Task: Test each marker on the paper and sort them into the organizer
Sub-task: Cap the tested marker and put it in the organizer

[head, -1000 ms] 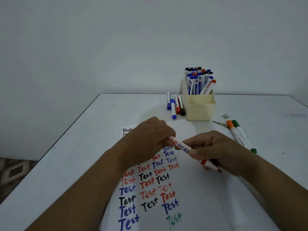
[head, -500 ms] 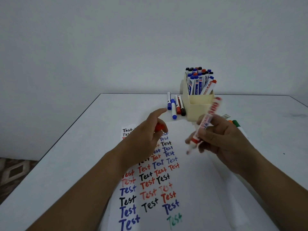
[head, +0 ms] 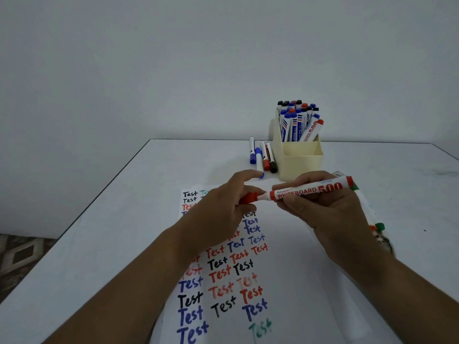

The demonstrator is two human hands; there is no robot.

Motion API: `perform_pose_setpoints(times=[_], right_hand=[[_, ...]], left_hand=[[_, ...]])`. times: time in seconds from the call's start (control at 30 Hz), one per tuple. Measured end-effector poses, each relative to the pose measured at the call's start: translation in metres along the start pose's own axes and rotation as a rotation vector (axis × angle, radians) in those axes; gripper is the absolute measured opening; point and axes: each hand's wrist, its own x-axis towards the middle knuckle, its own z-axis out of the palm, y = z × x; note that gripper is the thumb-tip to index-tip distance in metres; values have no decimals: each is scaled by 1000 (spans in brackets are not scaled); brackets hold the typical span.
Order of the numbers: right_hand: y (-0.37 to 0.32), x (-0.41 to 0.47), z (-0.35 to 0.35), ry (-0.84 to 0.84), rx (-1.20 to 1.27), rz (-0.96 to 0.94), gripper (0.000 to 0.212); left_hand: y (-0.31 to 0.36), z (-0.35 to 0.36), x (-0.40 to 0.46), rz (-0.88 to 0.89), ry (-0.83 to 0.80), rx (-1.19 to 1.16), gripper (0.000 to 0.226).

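My right hand (head: 323,212) grips a red whiteboard marker (head: 310,189) held level above the paper (head: 285,281), its tip pointing left. My left hand (head: 223,204) pinches the marker's red cap (head: 249,197) right at that tip; the cap touches or nearly touches the nib. The paper below bears several rows of the word "Test" in red, blue, black and green. Behind the hands stands the cream organizer (head: 300,162), its back compartment packed with several markers and its front compartment showing none.
Several loose markers (head: 263,157) lie on the table left of the organizer. A green and an orange marker (head: 372,219) lie to the right, partly behind my right hand. The white table (head: 111,244) ends at the left, with patterned floor beyond.
The right hand has turned the marker from upright to level, tip to the left. The left hand with the cap has met the tip.
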Motion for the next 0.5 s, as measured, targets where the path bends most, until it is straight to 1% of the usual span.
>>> perform_pose_setpoints(times=[0.17, 0.27, 0.4, 0.5], right_hand=[[1, 2, -1, 14, -80, -16, 32], [2, 2, -3, 23, -125, -18, 33], [5, 4, -3, 27, -123, 4, 35], [6, 5, -3, 41, -155, 19, 36]], left_hand=[[-4, 1, 2, -1, -4, 59, 34], [-3, -1, 4, 6, -27, 114, 36], [-4, -3, 4, 22, -3, 123, 40], [-6, -4, 2, 13, 19, 114, 38]])
